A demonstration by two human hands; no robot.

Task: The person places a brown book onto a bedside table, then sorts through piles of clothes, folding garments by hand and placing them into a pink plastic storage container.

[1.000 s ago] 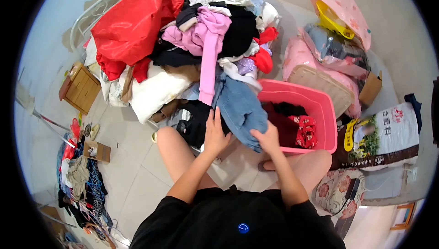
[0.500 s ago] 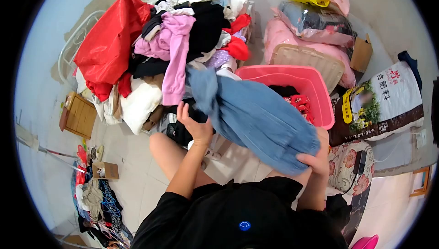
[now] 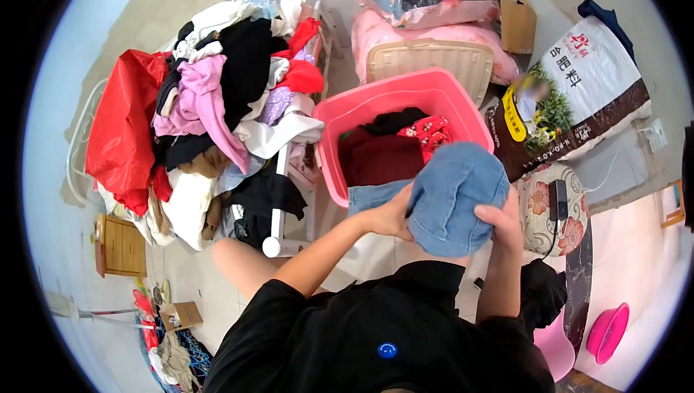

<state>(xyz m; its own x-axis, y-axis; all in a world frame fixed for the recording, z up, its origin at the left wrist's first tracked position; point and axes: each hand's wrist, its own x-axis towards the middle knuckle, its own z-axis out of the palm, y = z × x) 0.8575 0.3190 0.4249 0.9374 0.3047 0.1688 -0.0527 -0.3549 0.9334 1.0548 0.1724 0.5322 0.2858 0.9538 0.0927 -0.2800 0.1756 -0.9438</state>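
Note:
A blue denim garment [image 3: 459,198], probably jeans, is bunched up in front of my body, with a flatter strip of it reaching left past my left hand. My left hand [image 3: 392,214] grips its left side, fingers partly tucked behind the cloth. On the opposite edge my right hand [image 3: 502,221] pinches it, thumb on top. Just beyond, a pink plastic tub [image 3: 405,84] holds a dark maroon garment [image 3: 379,158], a black one [image 3: 396,120] and a red patterned one [image 3: 426,135]. The denim overlaps the tub's near rim from my viewpoint.
Left of the tub, a heap of clothes [image 3: 242,61] covers a white-framed rack [image 3: 283,247], with a red bag [image 3: 129,129] at its side. Behind stand a beige lid [image 3: 430,61] and pink bags [image 3: 361,39]. A printed sack [image 3: 571,97] and floral stool [image 3: 538,201] are at right.
The long denim piece has been gathered into a compact bundle. My left hand moved right and took hold of it. The view has turned right, showing more of the tub's inside.

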